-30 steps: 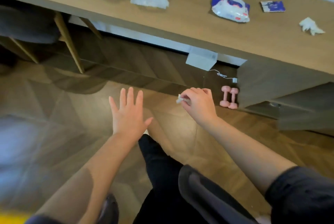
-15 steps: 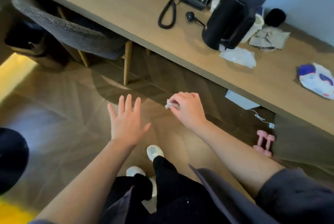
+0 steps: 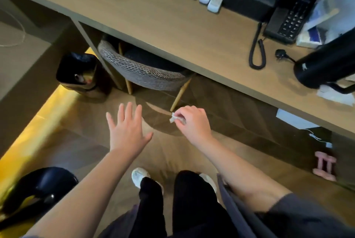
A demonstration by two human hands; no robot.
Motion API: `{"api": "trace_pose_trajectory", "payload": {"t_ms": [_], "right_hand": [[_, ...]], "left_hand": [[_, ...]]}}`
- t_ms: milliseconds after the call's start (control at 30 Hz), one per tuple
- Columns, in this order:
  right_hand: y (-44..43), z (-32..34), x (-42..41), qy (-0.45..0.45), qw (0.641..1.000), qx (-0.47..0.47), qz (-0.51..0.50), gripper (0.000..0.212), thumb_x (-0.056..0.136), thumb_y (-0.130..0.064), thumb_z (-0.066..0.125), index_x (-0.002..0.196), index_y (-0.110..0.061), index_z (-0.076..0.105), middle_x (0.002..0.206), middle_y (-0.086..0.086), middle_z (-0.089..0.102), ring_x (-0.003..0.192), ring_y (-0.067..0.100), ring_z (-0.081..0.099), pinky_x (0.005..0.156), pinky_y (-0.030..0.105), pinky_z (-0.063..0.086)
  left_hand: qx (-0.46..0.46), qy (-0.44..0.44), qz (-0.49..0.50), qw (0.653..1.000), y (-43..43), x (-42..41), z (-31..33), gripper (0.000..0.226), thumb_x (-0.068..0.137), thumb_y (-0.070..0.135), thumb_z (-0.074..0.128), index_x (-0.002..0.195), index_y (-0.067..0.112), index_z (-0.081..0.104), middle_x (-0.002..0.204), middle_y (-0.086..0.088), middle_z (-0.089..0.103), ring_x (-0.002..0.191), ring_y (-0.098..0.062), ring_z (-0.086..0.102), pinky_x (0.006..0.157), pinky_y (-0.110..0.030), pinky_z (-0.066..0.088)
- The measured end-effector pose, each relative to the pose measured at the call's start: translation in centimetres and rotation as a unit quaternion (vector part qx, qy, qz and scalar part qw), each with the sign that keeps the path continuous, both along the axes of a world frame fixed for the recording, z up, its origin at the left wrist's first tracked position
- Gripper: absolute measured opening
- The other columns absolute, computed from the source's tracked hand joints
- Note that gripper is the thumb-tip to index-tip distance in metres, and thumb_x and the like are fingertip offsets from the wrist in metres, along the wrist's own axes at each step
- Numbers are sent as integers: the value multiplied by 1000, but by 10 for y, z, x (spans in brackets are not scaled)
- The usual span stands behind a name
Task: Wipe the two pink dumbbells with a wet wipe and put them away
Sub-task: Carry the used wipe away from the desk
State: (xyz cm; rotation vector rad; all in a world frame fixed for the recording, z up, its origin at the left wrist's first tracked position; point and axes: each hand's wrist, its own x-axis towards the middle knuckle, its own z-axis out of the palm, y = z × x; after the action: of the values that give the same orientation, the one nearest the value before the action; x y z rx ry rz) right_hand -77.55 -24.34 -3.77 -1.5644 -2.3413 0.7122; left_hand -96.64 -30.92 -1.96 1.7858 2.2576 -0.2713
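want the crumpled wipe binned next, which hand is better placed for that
Right, probably: the right hand pinches the crumpled white wet wipe. The left hand is open and empty, though nearer the black waste bin.

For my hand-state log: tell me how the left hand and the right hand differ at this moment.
The left hand has straight, spread fingers; the right hand has curled fingers. The left hand holds nothing; the right hand pinches a crumpled white wipe. Shared: both hover backs-up above the wooden floor, away from the pink dumbbells standing on it at the right.
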Motion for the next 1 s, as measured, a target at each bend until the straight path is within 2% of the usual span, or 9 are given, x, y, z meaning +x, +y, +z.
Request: {"api": "trace_pose_trajectory", "payload": {"t_ms": [133, 300, 500, 600, 800, 900, 1000], "right_hand": [[15, -5, -84, 22, 1000, 4, -15, 7, 85, -18, 72, 91, -20, 69, 90, -6, 69, 86, 18, 60, 72, 30, 35], [49, -15, -185, 46, 998, -30, 12, 9, 87, -21, 71, 95, -18, 68, 94, -5, 68, 90, 17, 59, 78, 38, 50], [119, -45, -324, 43, 997, -61, 37, 9, 88, -19, 68, 97, -16, 67, 96, -3, 66, 93, 19, 58, 76, 36, 49], [157, -51, -389, 20, 996, -69, 60, 8, 89, -21, 67, 96, -18, 67, 96, -5, 67, 92, 17, 57, 74, 37, 50], [219, -69, -491, -27, 994, -84, 64, 7, 94, -23, 62, 100, -20, 65, 97, -7, 65, 91, 10, 57, 72, 24, 44], [242, -97, -535, -69, 991, -104, 45, 6, 96, -25, 58, 100, -22, 62, 94, -10, 59, 88, 10, 54, 69, 24, 38], [259, -129, -575, -91, 987, -130, -7, 5, 97, -26, 57, 98, -24, 61, 88, -13, 51, 85, 11, 52, 67, 27, 35]], "left_hand": [[-10, 7, 19, 1000, 21, -81, -7, 92, 86, 66, 54, 156, 19, 16, 165, -11, 16, 153, -32, 7, 119, -63, 12], [-25, 11, 29, 999, 58, -174, -17, 92, 88, 67, 51, 157, 20, 12, 166, -11, 11, 153, -32, 5, 120, -62, 11], [-39, 12, 62, 997, 111, -298, -40, 93, 89, 66, 51, 158, 20, 10, 166, -11, 12, 153, -31, 6, 120, -60, 9], [-44, 14, 66, 997, 140, -356, -52, 92, 88, 65, 54, 158, 20, 13, 165, -11, 14, 153, -31, 7, 119, -61, 10], [-64, -25, 93, 993, 195, -464, -89, 89, 87, 59, 60, 156, 23, 17, 165, -10, 15, 153, -31, 7, 119, -63, 4], [-65, -9, 51, 997, 218, -513, -112, 88, 86, 62, 59, 156, 20, 23, 162, -11, 25, 151, -32, 15, 119, -65, 12], [-107, -12, 4, 994, 244, -556, -137, 91, 88, 66, 54, 158, 23, 15, 165, -10, 16, 153, -33, 8, 119, -64, 8]]}}
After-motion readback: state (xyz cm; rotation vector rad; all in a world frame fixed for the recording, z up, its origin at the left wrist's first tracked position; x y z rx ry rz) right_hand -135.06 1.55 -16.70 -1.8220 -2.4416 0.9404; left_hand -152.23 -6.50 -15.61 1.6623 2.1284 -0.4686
